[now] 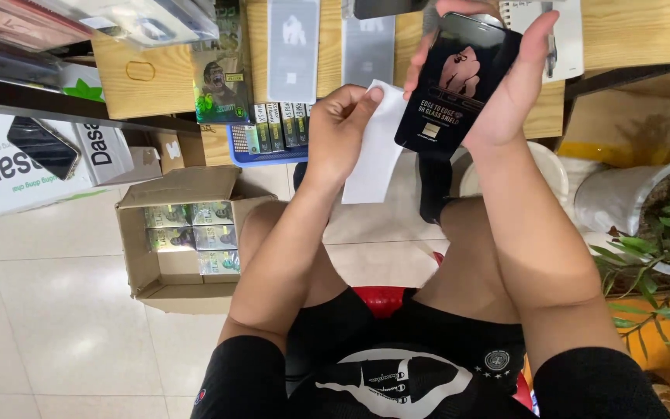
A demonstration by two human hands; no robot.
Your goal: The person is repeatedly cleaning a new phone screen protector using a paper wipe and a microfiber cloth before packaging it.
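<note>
Black screen-protector package (pixel 459 81) gripped upright in right hand (pixel 505 101), fingers wrapped round both edges above the knees. White inner sleeve (pixel 378 147) pinched by left hand (pixel 339 128) thumb and forefinger, beside the package. Best drawn out straight, package kept steady, grip light.

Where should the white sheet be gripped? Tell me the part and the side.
Grip the white sheet at its top edge, from the left, where the left hand already pinches it. It hangs free below, thin and limp, and the black package crowds its right side.
</note>
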